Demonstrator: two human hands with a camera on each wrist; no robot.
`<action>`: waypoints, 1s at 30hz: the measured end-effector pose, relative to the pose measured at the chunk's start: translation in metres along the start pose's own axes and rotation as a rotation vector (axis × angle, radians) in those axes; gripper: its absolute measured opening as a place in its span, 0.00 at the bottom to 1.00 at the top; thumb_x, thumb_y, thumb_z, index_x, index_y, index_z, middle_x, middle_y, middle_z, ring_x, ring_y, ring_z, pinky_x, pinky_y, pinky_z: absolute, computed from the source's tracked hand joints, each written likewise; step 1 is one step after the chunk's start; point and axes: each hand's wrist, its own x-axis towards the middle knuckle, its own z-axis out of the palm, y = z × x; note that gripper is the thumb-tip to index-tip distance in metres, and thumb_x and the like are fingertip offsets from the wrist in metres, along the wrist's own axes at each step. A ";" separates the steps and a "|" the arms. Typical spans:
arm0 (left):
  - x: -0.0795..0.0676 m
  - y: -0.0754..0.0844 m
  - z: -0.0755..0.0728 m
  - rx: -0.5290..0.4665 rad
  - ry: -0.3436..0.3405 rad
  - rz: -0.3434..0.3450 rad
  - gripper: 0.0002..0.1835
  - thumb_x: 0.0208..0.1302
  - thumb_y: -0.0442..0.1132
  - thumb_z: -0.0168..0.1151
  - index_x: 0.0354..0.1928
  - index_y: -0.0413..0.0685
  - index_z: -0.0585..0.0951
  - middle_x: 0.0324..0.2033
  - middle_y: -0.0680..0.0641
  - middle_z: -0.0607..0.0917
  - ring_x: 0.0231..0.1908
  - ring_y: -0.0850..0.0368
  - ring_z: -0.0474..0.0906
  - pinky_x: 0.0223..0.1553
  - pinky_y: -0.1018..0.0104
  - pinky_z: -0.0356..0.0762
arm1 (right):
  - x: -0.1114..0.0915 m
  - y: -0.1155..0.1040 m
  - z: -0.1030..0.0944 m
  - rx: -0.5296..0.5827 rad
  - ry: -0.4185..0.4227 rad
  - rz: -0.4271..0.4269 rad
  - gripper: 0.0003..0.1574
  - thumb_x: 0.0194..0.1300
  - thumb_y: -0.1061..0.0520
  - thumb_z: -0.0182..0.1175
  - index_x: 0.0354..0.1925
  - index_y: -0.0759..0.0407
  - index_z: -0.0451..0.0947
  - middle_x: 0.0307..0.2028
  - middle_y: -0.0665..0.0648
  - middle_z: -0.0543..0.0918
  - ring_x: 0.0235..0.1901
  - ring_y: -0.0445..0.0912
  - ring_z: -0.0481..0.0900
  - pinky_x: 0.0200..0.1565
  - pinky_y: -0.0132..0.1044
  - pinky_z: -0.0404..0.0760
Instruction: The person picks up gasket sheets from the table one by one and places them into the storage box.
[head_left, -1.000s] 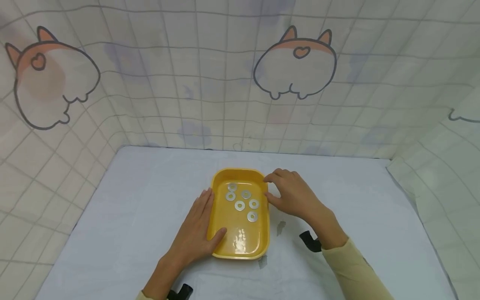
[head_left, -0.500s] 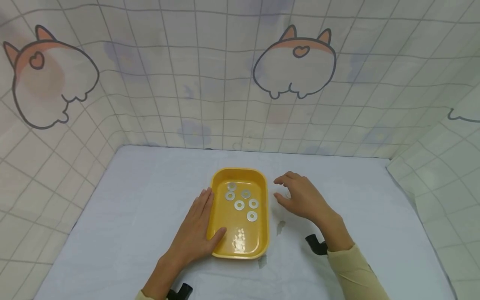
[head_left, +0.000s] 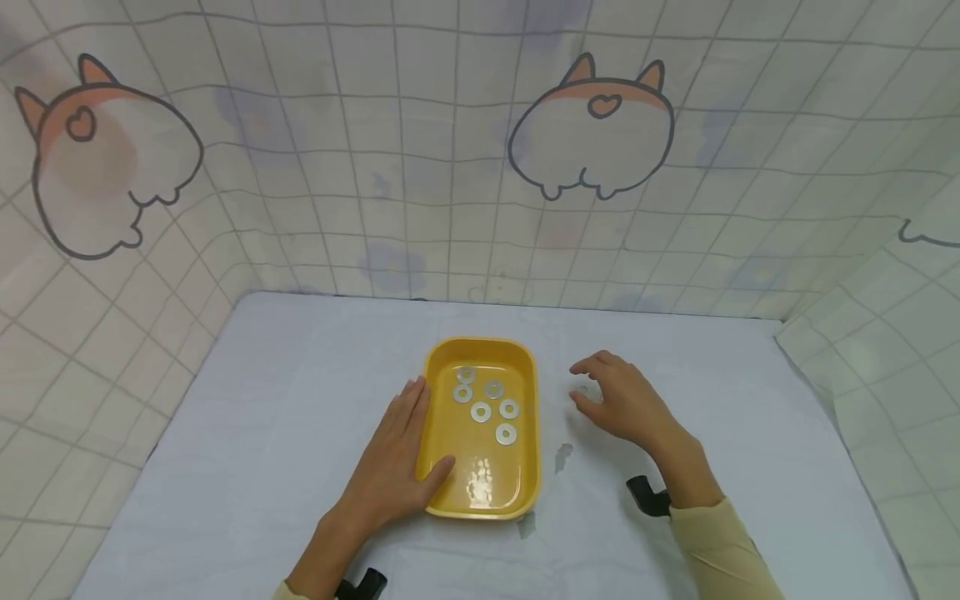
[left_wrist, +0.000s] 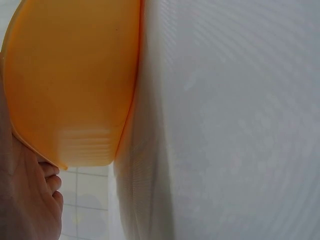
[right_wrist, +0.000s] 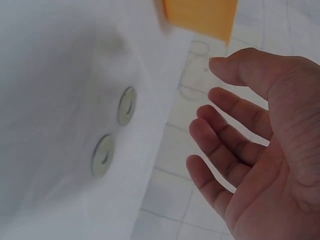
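Note:
My left hand (head_left: pixel 392 457) rests along the left side of the yellow tray (head_left: pixel 480 487), fingers straight on its outside and thumb over the rim. In the left wrist view the tray's outer wall (left_wrist: pixel 75 75) lies against that hand. Several flat metal washers (head_left: pixel 506 433) lie inside the tray toward its far half. To the right of the tray, my right hand (head_left: pixel 626 404) hovers with fingers relaxed and nothing between them. Below it, the right wrist view shows two washers (right_wrist: pixel 103 156) lying on the white cloth, mostly hidden by the hand in the head view.
A white cloth (head_left: pixel 300 367) covers the table. Two greyish patches, one a grey patch (head_left: pixel 563 457), mark the cloth right of the tray and at its near corner. A tiled-pattern curtain (head_left: pixel 337 208) stands around the back and sides.
My right hand has moved away from the tray's right rim, rightward to above the loose washers on the cloth. The left hand and the tray stay in place.

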 end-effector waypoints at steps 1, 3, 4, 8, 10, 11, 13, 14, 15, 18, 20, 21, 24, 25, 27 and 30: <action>0.000 0.000 0.000 0.002 0.004 0.003 0.52 0.69 0.58 0.61 0.83 0.35 0.53 0.85 0.39 0.54 0.85 0.42 0.51 0.87 0.54 0.45 | 0.000 0.002 0.001 0.002 0.000 0.005 0.23 0.70 0.52 0.68 0.59 0.60 0.84 0.57 0.62 0.86 0.54 0.59 0.85 0.58 0.56 0.88; 0.000 0.000 0.001 0.007 0.011 0.007 0.52 0.68 0.58 0.62 0.83 0.35 0.53 0.85 0.39 0.54 0.85 0.42 0.51 0.87 0.54 0.45 | 0.000 0.006 0.004 0.008 0.004 0.010 0.22 0.70 0.53 0.67 0.59 0.60 0.84 0.57 0.62 0.85 0.54 0.58 0.85 0.58 0.56 0.88; -0.001 0.000 0.001 0.009 0.013 0.009 0.52 0.68 0.58 0.62 0.83 0.35 0.52 0.85 0.39 0.54 0.85 0.41 0.51 0.87 0.55 0.44 | 0.000 0.008 0.005 0.015 0.008 0.009 0.22 0.70 0.53 0.68 0.59 0.61 0.84 0.57 0.62 0.85 0.54 0.59 0.85 0.58 0.56 0.88; -0.001 -0.001 0.001 0.010 0.014 0.009 0.53 0.68 0.58 0.62 0.84 0.35 0.52 0.85 0.40 0.53 0.85 0.42 0.51 0.88 0.63 0.36 | 0.001 0.013 0.010 0.037 0.028 0.007 0.22 0.70 0.54 0.68 0.58 0.62 0.84 0.57 0.62 0.85 0.54 0.59 0.85 0.57 0.56 0.88; -0.001 -0.001 0.002 0.013 0.019 0.012 0.53 0.68 0.57 0.62 0.84 0.35 0.52 0.85 0.40 0.53 0.85 0.41 0.51 0.87 0.66 0.34 | 0.001 0.015 0.013 0.042 0.033 0.018 0.21 0.70 0.54 0.68 0.58 0.62 0.84 0.57 0.63 0.85 0.54 0.59 0.85 0.56 0.56 0.89; -0.001 -0.002 0.002 0.013 0.018 0.013 0.53 0.69 0.57 0.62 0.84 0.35 0.52 0.85 0.40 0.53 0.85 0.41 0.51 0.87 0.66 0.33 | 0.002 0.016 0.014 0.039 0.033 0.025 0.21 0.70 0.53 0.68 0.58 0.62 0.84 0.57 0.63 0.85 0.53 0.58 0.85 0.56 0.56 0.89; -0.001 -0.002 0.002 0.010 0.020 0.014 0.52 0.69 0.57 0.62 0.84 0.35 0.52 0.85 0.40 0.53 0.85 0.41 0.51 0.88 0.65 0.34 | 0.003 0.018 0.017 0.034 0.030 0.035 0.21 0.71 0.54 0.67 0.58 0.62 0.84 0.57 0.63 0.85 0.52 0.58 0.85 0.56 0.56 0.89; -0.002 -0.002 0.002 0.009 0.020 0.012 0.52 0.69 0.57 0.62 0.84 0.36 0.52 0.85 0.40 0.53 0.85 0.41 0.51 0.88 0.64 0.35 | 0.004 0.019 0.018 0.030 0.027 0.036 0.21 0.71 0.54 0.67 0.58 0.62 0.85 0.56 0.63 0.85 0.52 0.58 0.85 0.55 0.56 0.88; -0.002 -0.003 0.002 0.009 0.018 0.010 0.52 0.69 0.57 0.62 0.84 0.36 0.52 0.85 0.40 0.53 0.85 0.41 0.51 0.88 0.63 0.36 | 0.005 0.020 0.020 0.026 0.023 0.039 0.21 0.70 0.54 0.67 0.58 0.62 0.85 0.56 0.64 0.85 0.51 0.57 0.85 0.55 0.56 0.88; -0.002 -0.003 0.002 0.006 0.009 0.002 0.52 0.69 0.57 0.62 0.84 0.36 0.52 0.85 0.40 0.53 0.85 0.41 0.51 0.88 0.61 0.38 | 0.007 0.024 0.022 0.013 0.014 0.044 0.21 0.70 0.54 0.67 0.58 0.61 0.85 0.56 0.64 0.85 0.50 0.56 0.84 0.55 0.56 0.88; -0.003 -0.003 0.001 0.003 0.000 -0.003 0.52 0.69 0.57 0.61 0.84 0.36 0.51 0.85 0.40 0.53 0.85 0.41 0.51 0.88 0.63 0.35 | 0.008 0.025 0.023 0.010 0.006 0.048 0.21 0.70 0.54 0.68 0.58 0.61 0.85 0.55 0.64 0.86 0.49 0.56 0.84 0.54 0.56 0.87; -0.003 -0.003 0.001 0.001 -0.003 -0.003 0.52 0.69 0.57 0.61 0.84 0.36 0.51 0.85 0.40 0.53 0.85 0.41 0.51 0.88 0.65 0.33 | 0.008 0.025 0.024 0.010 0.003 0.054 0.21 0.70 0.54 0.67 0.58 0.61 0.85 0.55 0.63 0.86 0.48 0.55 0.84 0.54 0.56 0.87; -0.002 -0.002 0.002 -0.003 0.003 0.004 0.53 0.69 0.57 0.62 0.84 0.35 0.52 0.85 0.39 0.53 0.84 0.40 0.51 0.86 0.69 0.29 | 0.007 0.026 0.025 0.012 -0.009 0.062 0.21 0.69 0.55 0.67 0.58 0.61 0.85 0.53 0.62 0.86 0.48 0.55 0.83 0.55 0.56 0.86; -0.001 -0.002 0.002 -0.001 0.013 0.010 0.53 0.68 0.57 0.63 0.83 0.34 0.52 0.85 0.39 0.54 0.84 0.40 0.52 0.86 0.70 0.28 | 0.007 0.026 0.026 0.013 -0.016 0.065 0.21 0.69 0.55 0.67 0.58 0.61 0.84 0.52 0.62 0.86 0.48 0.54 0.83 0.55 0.56 0.86; -0.001 -0.002 0.003 0.000 0.030 0.019 0.53 0.67 0.56 0.64 0.83 0.34 0.53 0.84 0.38 0.55 0.84 0.39 0.53 0.87 0.69 0.30 | 0.008 0.027 0.028 0.011 -0.023 0.069 0.21 0.69 0.56 0.66 0.58 0.61 0.85 0.51 0.61 0.86 0.48 0.54 0.83 0.56 0.55 0.85; 0.000 -0.002 0.004 0.003 0.037 0.021 0.53 0.67 0.56 0.64 0.83 0.34 0.53 0.84 0.38 0.55 0.84 0.39 0.53 0.88 0.62 0.37 | 0.007 0.027 0.030 -0.001 -0.021 0.081 0.20 0.69 0.56 0.67 0.57 0.61 0.85 0.49 0.59 0.87 0.47 0.52 0.83 0.56 0.55 0.85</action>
